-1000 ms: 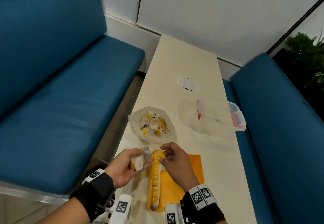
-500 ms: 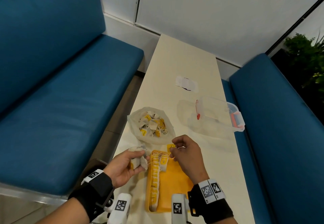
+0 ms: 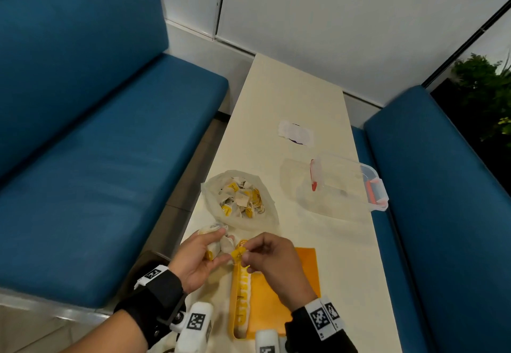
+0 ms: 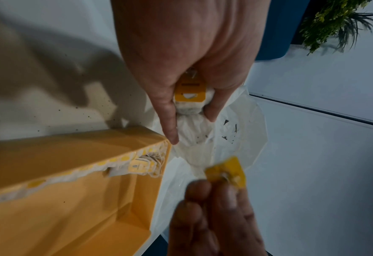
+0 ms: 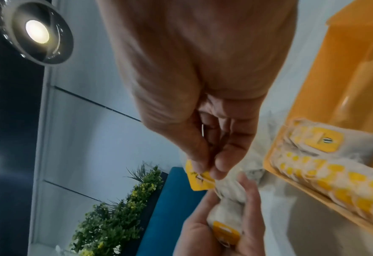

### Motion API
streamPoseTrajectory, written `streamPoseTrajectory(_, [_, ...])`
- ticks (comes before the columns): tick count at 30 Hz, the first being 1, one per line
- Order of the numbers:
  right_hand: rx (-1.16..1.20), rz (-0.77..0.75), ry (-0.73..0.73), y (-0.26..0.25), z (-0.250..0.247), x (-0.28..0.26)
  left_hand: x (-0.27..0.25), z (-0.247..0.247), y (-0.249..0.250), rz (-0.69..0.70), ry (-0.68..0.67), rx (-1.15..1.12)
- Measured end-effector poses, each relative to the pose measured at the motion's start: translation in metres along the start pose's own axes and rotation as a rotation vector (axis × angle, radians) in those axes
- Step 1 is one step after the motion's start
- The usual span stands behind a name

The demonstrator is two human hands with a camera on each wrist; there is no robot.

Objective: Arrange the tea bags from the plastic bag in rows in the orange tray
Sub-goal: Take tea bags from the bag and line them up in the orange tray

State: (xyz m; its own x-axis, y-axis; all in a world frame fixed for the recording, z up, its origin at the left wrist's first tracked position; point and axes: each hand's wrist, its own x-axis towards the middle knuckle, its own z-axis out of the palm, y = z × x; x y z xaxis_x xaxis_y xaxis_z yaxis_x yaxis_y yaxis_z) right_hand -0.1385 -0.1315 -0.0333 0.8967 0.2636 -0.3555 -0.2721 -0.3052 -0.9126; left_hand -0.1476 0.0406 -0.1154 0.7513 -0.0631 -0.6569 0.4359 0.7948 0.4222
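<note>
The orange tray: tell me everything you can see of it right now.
The orange tray is a shallow, smooth rectangular tray, plastic by its look, lying flat on the table at the near edge, its long side running away from the person. One row of tea bags with yellow tags stands along its left wall; the rest of its floor shows bare. The right hand hovers over its far end. Whether either hand touches it is unclear.
</note>
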Motion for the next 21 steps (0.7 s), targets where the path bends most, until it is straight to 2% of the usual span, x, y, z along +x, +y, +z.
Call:
streamPoseTrajectory(3, [0.013,0.070,0.014,0.008,0.006,0.007,0.000,0.005,-0.003,0.018,-0.013,-0.016])
streamPoseTrajectory(12, [-0.065,0.089,0.067,0.012,0.017,0.023,-0.003,0.010,-0.007,0.010,-0.043,-0.089])
streamPoseTrajectory(21, [-0.273,-0.053,0.154,0.011,0.011,0.021,-0.008,0.004,-0.006,0.001,-0.101,-0.061])
